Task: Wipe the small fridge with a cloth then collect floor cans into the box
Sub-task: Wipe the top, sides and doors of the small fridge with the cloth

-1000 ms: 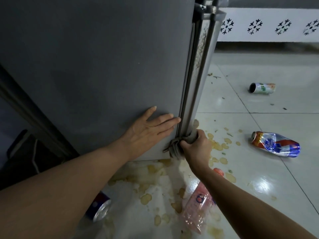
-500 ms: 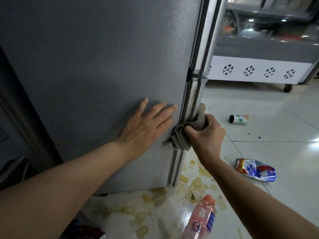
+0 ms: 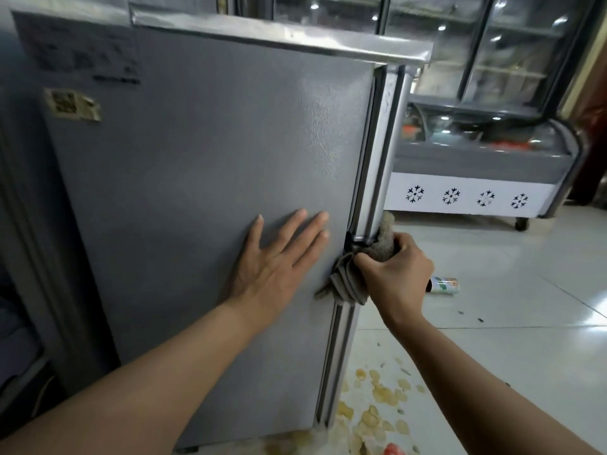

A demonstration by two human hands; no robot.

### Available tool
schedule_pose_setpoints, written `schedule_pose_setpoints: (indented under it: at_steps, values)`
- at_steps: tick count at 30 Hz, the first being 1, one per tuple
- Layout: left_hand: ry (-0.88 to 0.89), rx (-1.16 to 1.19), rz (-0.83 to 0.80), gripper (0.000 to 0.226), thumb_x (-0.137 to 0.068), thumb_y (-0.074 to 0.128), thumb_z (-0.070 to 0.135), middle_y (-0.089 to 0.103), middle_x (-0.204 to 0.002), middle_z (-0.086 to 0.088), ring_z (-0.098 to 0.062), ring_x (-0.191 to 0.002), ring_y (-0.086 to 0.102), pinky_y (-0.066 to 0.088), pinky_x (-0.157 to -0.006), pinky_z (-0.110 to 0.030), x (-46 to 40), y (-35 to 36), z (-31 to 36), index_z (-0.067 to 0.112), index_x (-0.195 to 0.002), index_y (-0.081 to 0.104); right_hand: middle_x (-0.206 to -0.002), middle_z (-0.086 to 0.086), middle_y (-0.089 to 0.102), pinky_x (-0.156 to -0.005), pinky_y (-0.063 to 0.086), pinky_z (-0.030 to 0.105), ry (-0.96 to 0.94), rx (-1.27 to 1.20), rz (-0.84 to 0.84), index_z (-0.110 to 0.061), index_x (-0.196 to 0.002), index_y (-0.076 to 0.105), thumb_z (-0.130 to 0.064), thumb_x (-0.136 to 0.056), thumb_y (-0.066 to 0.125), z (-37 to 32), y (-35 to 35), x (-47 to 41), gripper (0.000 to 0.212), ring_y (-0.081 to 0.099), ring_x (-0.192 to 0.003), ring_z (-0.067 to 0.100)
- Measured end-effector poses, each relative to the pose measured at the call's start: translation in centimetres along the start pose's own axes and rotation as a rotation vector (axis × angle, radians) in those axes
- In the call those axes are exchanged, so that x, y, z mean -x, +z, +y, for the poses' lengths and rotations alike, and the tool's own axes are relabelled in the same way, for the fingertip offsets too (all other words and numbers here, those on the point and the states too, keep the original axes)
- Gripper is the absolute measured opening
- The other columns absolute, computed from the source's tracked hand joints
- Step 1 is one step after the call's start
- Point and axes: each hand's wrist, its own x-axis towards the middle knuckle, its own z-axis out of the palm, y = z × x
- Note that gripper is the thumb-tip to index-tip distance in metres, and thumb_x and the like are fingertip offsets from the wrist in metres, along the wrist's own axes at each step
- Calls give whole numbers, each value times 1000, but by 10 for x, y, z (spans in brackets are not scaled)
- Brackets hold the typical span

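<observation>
The small grey fridge [image 3: 203, 165] fills the left and middle of the view, its side panel facing me. My left hand [image 3: 279, 257] lies flat on that panel with fingers spread. My right hand [image 3: 394, 274] grips a crumpled grey-brown cloth [image 3: 348, 284] and presses it against the door edge and seal at mid height. A white and green can [image 3: 445, 285] lies on its side on the floor just behind my right hand. No box is in view.
Yellowish spill patches [image 3: 377, 405] cover the white tiles by the fridge's front corner. A red bottle cap [image 3: 392, 449] peeks in at the bottom edge. A chest freezer [image 3: 466, 198] with snowflake marks and glass display coolers [image 3: 492, 44] stand behind.
My right hand has slid the cloth up the fridge door edge from near the floor to mid height. My view rose with it, so the crushed can and pink bottle dropped out of sight.
</observation>
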Motion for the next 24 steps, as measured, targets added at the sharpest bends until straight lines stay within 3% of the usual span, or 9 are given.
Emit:
schedule_pose_setpoints:
  at_steps: [3,7,11,13,17,19,22,24]
  values:
    - [-4,33,37,71,-72,49,14,30,-154,0,-23,-137,22,36,-96,-63,-1,0,2,17,-142,36,-69,-2,61,-66,50,34,2,15,-32,-12,-89,62,-20,-62,72,-4,-3,-1,30,60,-69,20]
    - [-15,93,84,65,-73,29,12,44,-146,-2,-25,-131,35,41,-89,-64,-2,-7,3,16,-133,53,-71,-1,61,-67,51,37,-35,-3,-9,-12,-87,59,-18,-62,74,-16,-6,-3,30,59,-70,21]
    - [64,74,124,52,-66,43,16,62,-126,-2,-23,-108,63,49,-85,-57,-15,-31,-3,19,-111,70,-60,-7,49,-57,31,22,9,-23,66,-10,-83,58,-20,-61,71,-45,-10,-33,27,50,-62,20]
    - [52,121,167,43,-69,43,14,67,-116,-5,-23,-96,66,50,-86,-52,-30,-50,-11,18,-101,71,-63,-8,47,-60,32,21,25,-37,45,-9,-89,56,-19,-62,72,-56,-14,-44,33,49,-66,20]
    - [-102,194,205,41,-73,45,8,59,-125,-9,-29,-110,58,41,-98,-50,-67,-92,-24,17,-109,64,-87,0,58,-74,46,31,66,-164,-87,-12,-109,45,-25,-70,77,-59,-25,-40,53,58,-85,22]
    - [-124,234,194,53,-70,52,4,47,-138,-12,-32,-125,45,29,-107,-54,-85,-107,-27,15,-122,56,-97,-3,58,-74,46,24,57,-233,-189,-19,-113,42,-29,-69,79,-55,-28,-33,59,57,-88,16]
    - [-144,240,149,77,-76,63,10,14,-156,-11,-31,-142,13,1,-113,-54,-112,-115,-35,17,-144,28,-95,-13,54,-61,39,6,-1,-271,-321,-31,-115,38,-22,-61,75,-45,-28,-25,66,55,-83,2]
    - [-183,226,118,85,-80,63,21,3,-157,-9,-28,-144,2,-7,-113,-52,-128,-113,-40,18,-148,11,-96,-11,54,-65,40,15,-70,-196,-302,-29,-117,40,-16,-60,74,-38,-26,-24,68,55,-86,8]
